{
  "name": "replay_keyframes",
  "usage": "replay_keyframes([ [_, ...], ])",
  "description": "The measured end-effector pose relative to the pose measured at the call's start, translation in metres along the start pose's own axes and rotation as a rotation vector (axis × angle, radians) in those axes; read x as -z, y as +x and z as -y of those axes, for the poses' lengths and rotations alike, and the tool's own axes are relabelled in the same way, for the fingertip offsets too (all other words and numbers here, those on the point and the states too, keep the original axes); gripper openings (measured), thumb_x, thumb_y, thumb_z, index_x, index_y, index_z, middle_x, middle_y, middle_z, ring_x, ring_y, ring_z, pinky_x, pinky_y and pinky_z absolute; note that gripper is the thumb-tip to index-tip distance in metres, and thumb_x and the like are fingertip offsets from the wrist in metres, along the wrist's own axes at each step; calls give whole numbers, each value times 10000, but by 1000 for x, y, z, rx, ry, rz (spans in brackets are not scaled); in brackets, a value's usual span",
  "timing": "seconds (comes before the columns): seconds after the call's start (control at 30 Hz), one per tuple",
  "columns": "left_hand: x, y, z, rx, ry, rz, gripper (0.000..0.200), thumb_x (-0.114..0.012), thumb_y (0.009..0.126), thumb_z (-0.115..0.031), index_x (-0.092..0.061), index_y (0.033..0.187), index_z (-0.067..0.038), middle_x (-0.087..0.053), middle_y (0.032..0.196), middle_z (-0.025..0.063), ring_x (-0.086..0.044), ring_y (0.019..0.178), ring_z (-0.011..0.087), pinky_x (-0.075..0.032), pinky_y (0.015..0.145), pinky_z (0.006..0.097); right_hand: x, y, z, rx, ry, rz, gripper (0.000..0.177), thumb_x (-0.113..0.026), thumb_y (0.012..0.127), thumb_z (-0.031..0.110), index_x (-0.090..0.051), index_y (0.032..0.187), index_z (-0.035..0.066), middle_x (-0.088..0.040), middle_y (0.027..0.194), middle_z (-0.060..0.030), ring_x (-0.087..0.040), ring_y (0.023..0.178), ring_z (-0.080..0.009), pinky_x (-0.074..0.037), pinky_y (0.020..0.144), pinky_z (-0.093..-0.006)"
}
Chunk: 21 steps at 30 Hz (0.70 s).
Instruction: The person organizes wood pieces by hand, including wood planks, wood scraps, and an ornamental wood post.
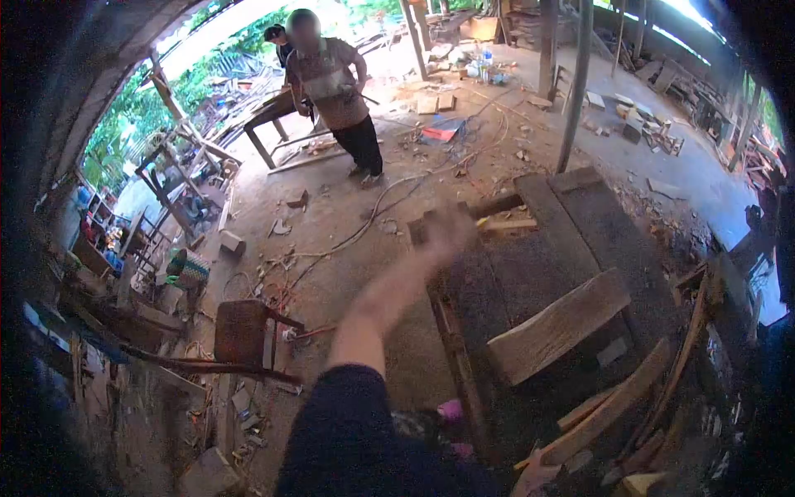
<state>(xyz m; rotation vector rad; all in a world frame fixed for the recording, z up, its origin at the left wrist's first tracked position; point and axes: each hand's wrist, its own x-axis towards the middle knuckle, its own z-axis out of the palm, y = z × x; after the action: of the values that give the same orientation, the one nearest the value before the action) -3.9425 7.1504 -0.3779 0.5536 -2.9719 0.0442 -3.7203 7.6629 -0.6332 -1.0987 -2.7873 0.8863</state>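
Blurred mid-air, the left hand (447,234) shows no clear grip; open or closed, I cannot tell. Head view: it stretches to the far end of the workbench (580,224), at a dark wood block (421,228) there. It looks like a reach, and closing on the block calls for steadying first.

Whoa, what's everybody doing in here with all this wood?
This is a woodworking shed. The person wearing the camera stretches the left hand out over the far corner of a dark workbench; the hand is blurred, so whether it grips anything cannot be told. A thick plank lies across the bench. Farther back another person stands by a table, handling something too small to make out. Cables trail over the dirt floor.
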Motion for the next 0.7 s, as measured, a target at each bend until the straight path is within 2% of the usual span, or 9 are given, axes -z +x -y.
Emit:
replay_keyframes([
  [0.03,12,12,57,369,-380,-170,347,-578,808,-272,-594,996,19,-590,1035,211,-619,885,306,-509,697,414,7,-12,-7,-19,-50,-23,682,-663,804,174,-301,1337,-49,-499,1180,-207,-555,1020,-314,-456,876,-392],
  [0.07,8,41,86,499,-661,-592,551,-488,917,-382,-457,1246,58,-525,1195,217,-506,1110,329,-423,934,396,37,-27,32,-54,149,129,650,-666,808,179,-331,1307,-66,-523,1149,-209,-558,1015,-313,-456,877,-393],
  [0.1,10,-14,171,-13,-1277,-412,546,-424,952,-388,-413,1292,40,-526,1198,186,-507,1097,306,-399,969,388,66,-42,76,-108,347,266,619,-668,812,184,-360,1278,-83,-548,1118,-211,-561,1009,-311,-456,878,-393],
  [0.13,0,-11,137,-23,-1307,-335,546,-424,952,-388,-413,1292,40,-526,1198,186,-507,1097,306,-399,969,388,59,-38,60,219,506,283,470,-672,806,157,-469,1160,-75,-596,1028,-193,-604,904,-276,-491,805,-387],
  [0.17,-12,-5,92,-16,-1290,-261,541,-441,942,-381,-418,1289,34,-526,1197,183,-507,1098,306,-400,966,392,50,-32,50,95,720,457,441,-663,732,2,-464,1126,-15,-582,708,-104,-555,491,-175,-486,476,-320],
  [0.27,-24,-9,-43,-129,-1303,-10,530,-493,911,-360,-433,1279,16,-526,1196,171,-507,1103,308,-402,958,403,30,-42,58,256,365,46,467,-710,727,81,-481,1118,-32,-587,978,-140,-587,871,-240,-484,762,-376],
  [0.47,-38,-47,31,-391,-1105,286,524,-595,851,-318,-462,1260,-18,-526,1193,149,-507,1113,311,-406,942,426,13,-47,81,51,96,242,1012,-630,721,618,-213,1405,1,-267,1417,-281,-255,1307,-452,-257,1025,-559],
  [0.57,-48,-20,-13,-464,-911,244,530,-647,820,-297,-477,1250,-36,-526,1191,138,-507,1118,312,-408,934,437,53,-51,80,125,-70,361,1075,-549,722,718,-113,1446,53,-143,1466,-261,-180,1328,-475,-186,1031,-609],
  [0.7,-72,17,-78,-515,-739,162,543,-698,790,-276,-492,1240,-53,-527,1190,127,-507,1123,314,-410,926,449,96,-77,27,58,-302,111,1009,-683,706,574,-176,1438,101,-299,1349,-250,-289,1257,-449,-285,971,-595],
])
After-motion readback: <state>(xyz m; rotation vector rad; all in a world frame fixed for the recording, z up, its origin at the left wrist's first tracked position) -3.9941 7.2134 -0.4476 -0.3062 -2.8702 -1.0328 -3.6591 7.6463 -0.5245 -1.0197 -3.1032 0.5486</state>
